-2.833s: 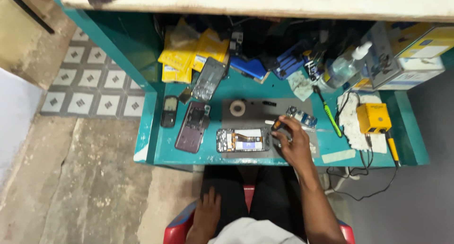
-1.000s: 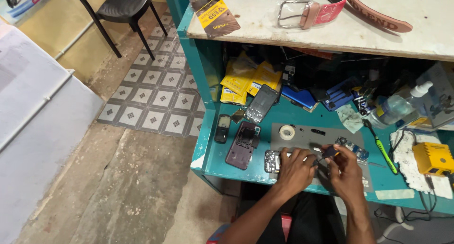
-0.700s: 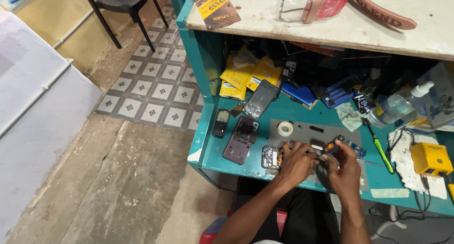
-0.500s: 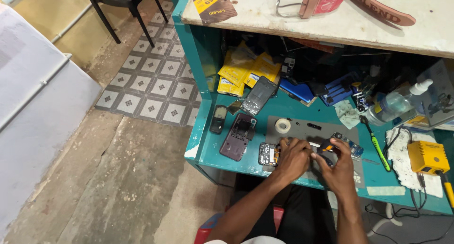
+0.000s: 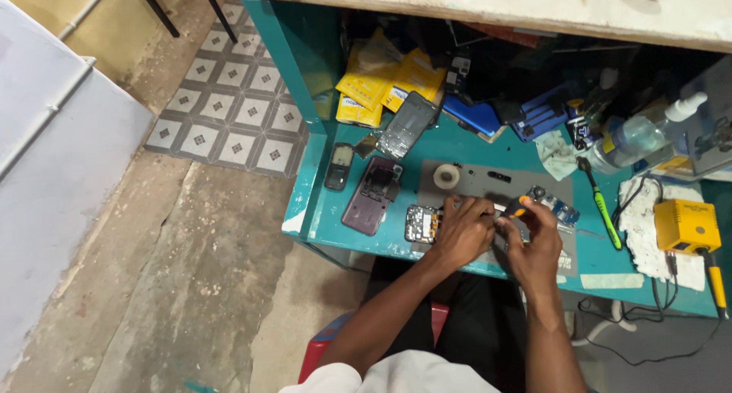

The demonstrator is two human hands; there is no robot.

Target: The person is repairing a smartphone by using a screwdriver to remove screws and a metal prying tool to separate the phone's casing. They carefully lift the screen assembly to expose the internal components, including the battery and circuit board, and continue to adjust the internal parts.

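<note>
An opened phone (image 5: pixel 422 223) with its inner board showing lies on the grey work mat (image 5: pixel 473 181) of the teal bench (image 5: pixel 313 210). My left hand (image 5: pixel 461 229) rests on the phone's right part and covers it. My right hand (image 5: pixel 534 240) holds a small orange-handled screwdriver (image 5: pixel 515 208), its tip pointing down at the phone by my left fingers. Both hands meet over the mat's front edge.
A purple phone back (image 5: pixel 371 195), a small dark phone (image 5: pixel 338 166), a grey phone shell (image 5: pixel 407 126) and a tape roll (image 5: pixel 446 176) lie to the left. A green tool (image 5: pixel 601 205), clear bottle (image 5: pixel 637 134) and yellow box (image 5: pixel 684 225) sit right. Yellow packets (image 5: pixel 381 84) fill the back.
My left hand came up from my lap to the phone and joined the right hand. The view has shifted down and closer to the bench; the upper shelf's belt has left the frame.
</note>
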